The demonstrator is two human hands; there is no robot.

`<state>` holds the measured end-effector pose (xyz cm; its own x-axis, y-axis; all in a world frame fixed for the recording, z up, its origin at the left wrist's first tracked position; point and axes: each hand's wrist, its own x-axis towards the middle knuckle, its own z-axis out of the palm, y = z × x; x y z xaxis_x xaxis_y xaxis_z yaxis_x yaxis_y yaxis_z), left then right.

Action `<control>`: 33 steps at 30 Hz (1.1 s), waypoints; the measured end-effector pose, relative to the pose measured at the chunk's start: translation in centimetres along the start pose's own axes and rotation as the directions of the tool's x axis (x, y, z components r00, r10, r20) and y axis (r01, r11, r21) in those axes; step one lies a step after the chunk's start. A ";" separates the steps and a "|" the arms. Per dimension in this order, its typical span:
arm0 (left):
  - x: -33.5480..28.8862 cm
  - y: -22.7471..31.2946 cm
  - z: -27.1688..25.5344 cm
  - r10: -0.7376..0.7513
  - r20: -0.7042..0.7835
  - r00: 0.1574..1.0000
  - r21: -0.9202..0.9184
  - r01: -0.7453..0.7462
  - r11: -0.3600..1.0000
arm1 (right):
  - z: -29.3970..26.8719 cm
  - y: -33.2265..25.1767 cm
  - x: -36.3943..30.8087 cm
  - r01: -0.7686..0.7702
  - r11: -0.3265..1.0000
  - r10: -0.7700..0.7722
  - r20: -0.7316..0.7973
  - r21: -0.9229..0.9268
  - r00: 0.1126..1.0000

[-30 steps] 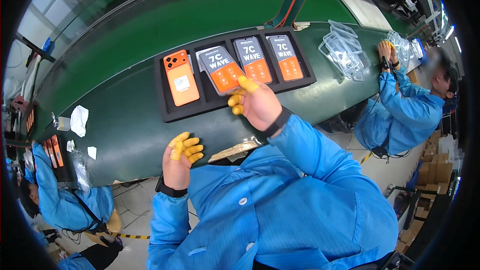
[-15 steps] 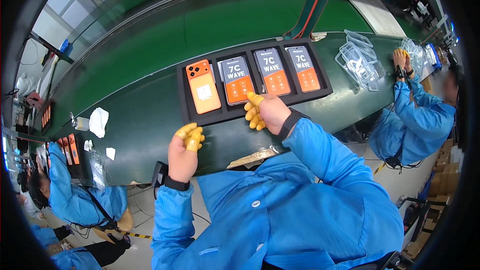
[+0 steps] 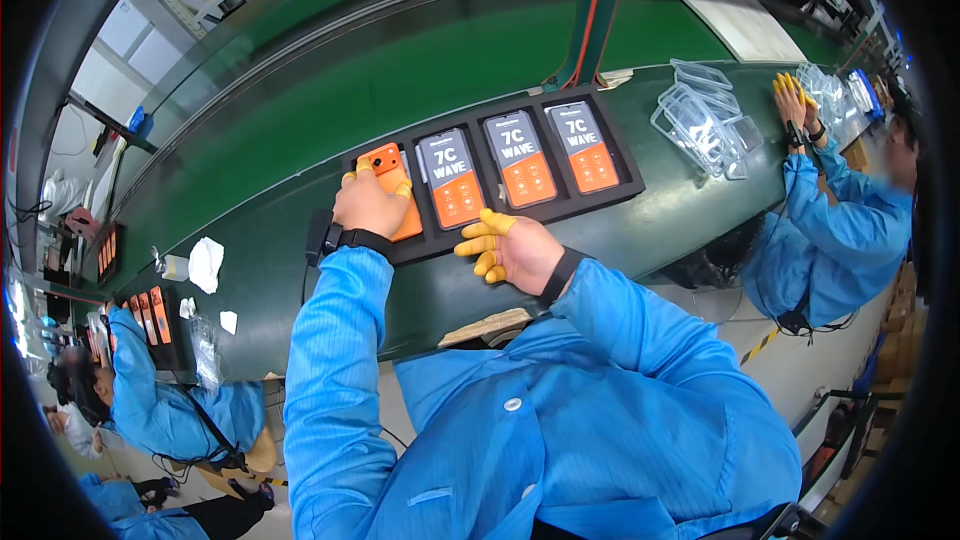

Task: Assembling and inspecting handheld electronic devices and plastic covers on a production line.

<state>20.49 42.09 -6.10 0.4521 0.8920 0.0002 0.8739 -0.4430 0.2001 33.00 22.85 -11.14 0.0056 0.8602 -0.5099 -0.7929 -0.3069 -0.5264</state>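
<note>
A black foam tray (image 3: 624, 155) lies on the green bench in front of me. In its leftmost slot is an orange phone (image 3: 388, 166), back side up with its camera block at the top. My left hand (image 3: 368, 206) grips that phone across its edges and covers much of it. Three more phones, a left one (image 3: 450, 180), a middle one (image 3: 520, 162) and a right one (image 3: 582, 150), fill the other slots, with grey and orange printed fronts. My right hand (image 3: 518, 252) hovers open at the tray's near edge, holding nothing. Yellow finger cots cover fingers of both hands.
Clear plastic cases (image 3: 705, 120) are heaped right of the tray. A white tissue (image 3: 206, 265) and a small bottle (image 3: 174, 267) stand to the left. A green post (image 3: 590, 20) rises behind the tray. Co-workers in blue sit on both sides.
My left hand has moved forward from the bench edge onto the orange phone and taken hold of it. My right hand has drawn slightly back from the middle phones.
</note>
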 end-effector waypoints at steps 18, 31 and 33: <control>4.7 1.6 2.2 -0.178 0.032 0.983 -0.068 0.180 0.981 | -21.1 -14.2 -17.5 -0.437 -0.094 -0.994 0.105 -0.894 -0.001; 3.7 3.3 -0.3 -0.261 0.086 0.961 -0.049 0.266 0.963 | -29.7 -14.2 -18.0 -0.501 -0.260 -0.963 0.185 -0.826 0.196; 4.5 3.2 1.7 -0.306 0.039 0.951 -0.107 0.308 0.945 | -33.2 -14.5 -18.5 -0.481 -0.262 -0.961 0.184 -0.837 0.205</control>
<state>25.59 44.56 -7.12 0.1695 0.9805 -0.0991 0.9464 -0.1339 0.2938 64.67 -2.12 -16.65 0.6516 0.5463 0.5263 0.7151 -0.6738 -0.1860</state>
